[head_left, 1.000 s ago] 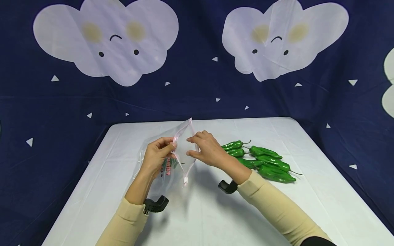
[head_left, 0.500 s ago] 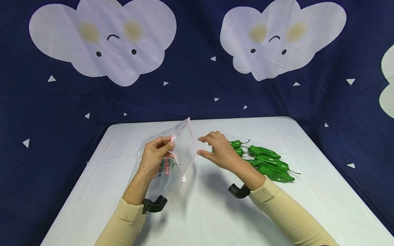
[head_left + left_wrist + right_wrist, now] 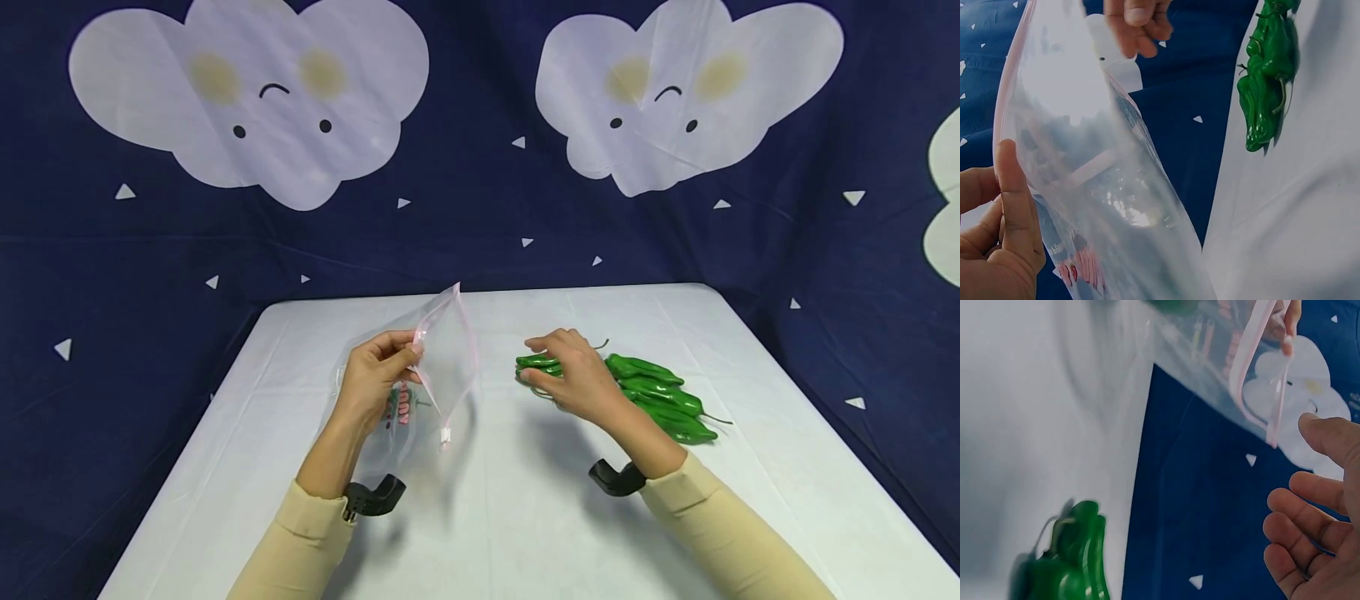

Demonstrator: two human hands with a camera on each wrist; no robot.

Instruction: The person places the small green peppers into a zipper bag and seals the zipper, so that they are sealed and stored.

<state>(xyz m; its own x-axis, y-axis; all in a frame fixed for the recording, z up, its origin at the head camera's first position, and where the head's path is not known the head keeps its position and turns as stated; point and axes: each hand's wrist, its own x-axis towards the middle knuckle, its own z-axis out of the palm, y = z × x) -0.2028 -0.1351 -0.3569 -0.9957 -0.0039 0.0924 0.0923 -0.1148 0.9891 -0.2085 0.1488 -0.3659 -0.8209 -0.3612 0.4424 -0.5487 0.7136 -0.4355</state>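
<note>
- Your left hand [image 3: 371,379] pinches one side of the clear bag [image 3: 1110,187] by its pink rim, between thumb and fingers.
- The bag hangs over the left half of the white table [image 3: 495,517], its mouth gaping towards your right side, with a white slider [image 3: 446,435] at the rim's near end.
- Something green shows through the film beside the reddish print [image 3: 403,404], too unclear to make out.
- Your right hand [image 3: 573,375] is released, its fingers loosely bent, above and apart from the green peppers [image 3: 667,400].
- Those peppers lie grouped on the table's right half.
</note>
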